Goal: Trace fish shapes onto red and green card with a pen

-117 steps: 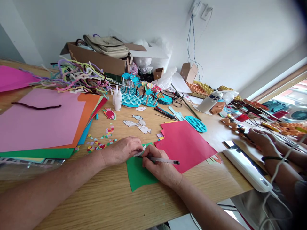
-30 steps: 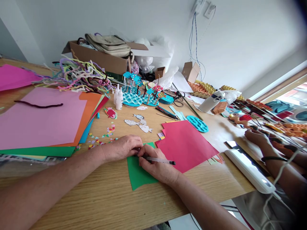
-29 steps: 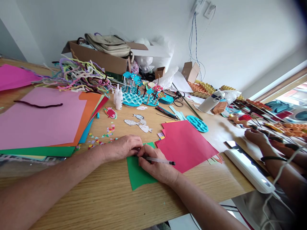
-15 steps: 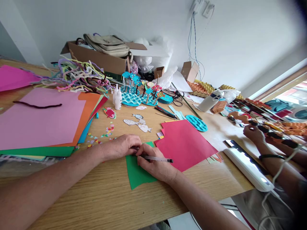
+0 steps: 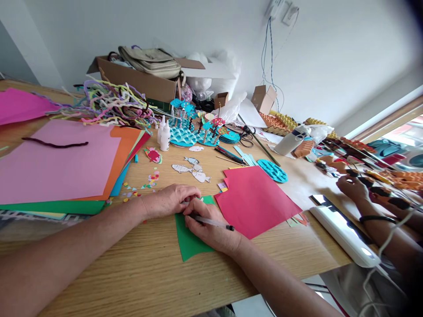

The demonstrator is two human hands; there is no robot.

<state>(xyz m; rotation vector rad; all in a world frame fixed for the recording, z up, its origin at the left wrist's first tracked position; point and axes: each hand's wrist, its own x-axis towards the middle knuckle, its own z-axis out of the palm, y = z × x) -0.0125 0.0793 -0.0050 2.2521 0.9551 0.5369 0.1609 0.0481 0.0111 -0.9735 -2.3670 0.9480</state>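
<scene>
My right hand is closed round a pen with a clear barrel and a dark end, its tip hidden behind my fingers. Under both hands lies a piece of green paper with a wavy lower edge. My left hand rests at its upper left edge, fingers curled and pressed together beside my right fingers. A small white bit shows between the hands; what my left fingers hold is mostly hidden. Red paper lies just right of the green piece. Several drawn paper fish lie beyond my hands.
Stacked coloured sheets lie at left, with a pile of pipe cleaners behind. White glue bottles stand near blue paper wave models. At right, another person's hand works beside a white appliance.
My right hand and the pen have shifted slightly left, with the pen a little more tilted. A white bit now shows between my hands. The view has moved slightly.
</scene>
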